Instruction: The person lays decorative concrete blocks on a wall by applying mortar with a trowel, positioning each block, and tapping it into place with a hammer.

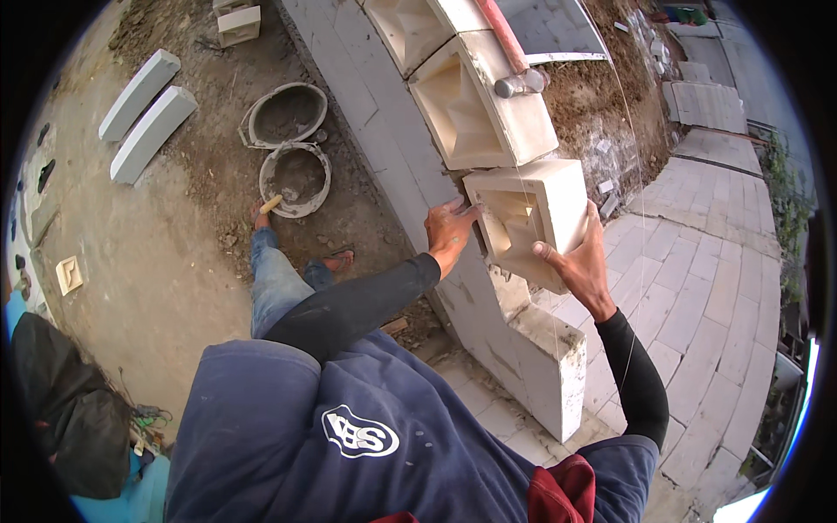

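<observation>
A cream ventilation block [571,193] with a recessed face sits slightly tilted at the end of a row of similar blocks [497,105] on a grey block wall [392,152]. My right hand [580,266] grips its right side, thumb on the front edge and fingers around the outer face. At its left edge my left hand [449,234] has its fingers bent, with fingertips pressed against the block beside the wall top. Part of the block's underside is hidden. A hammer [521,83] with a reddish handle lies on the neighbouring block.
Two mortar buckets [292,113] [296,179] stand on the ground left of the wall, a yellow-handled tool [272,204] at the nearer one. Two long pale blocks [153,135] lie farther left. A thin string line [641,174] runs right of the wall, above light paving [689,261].
</observation>
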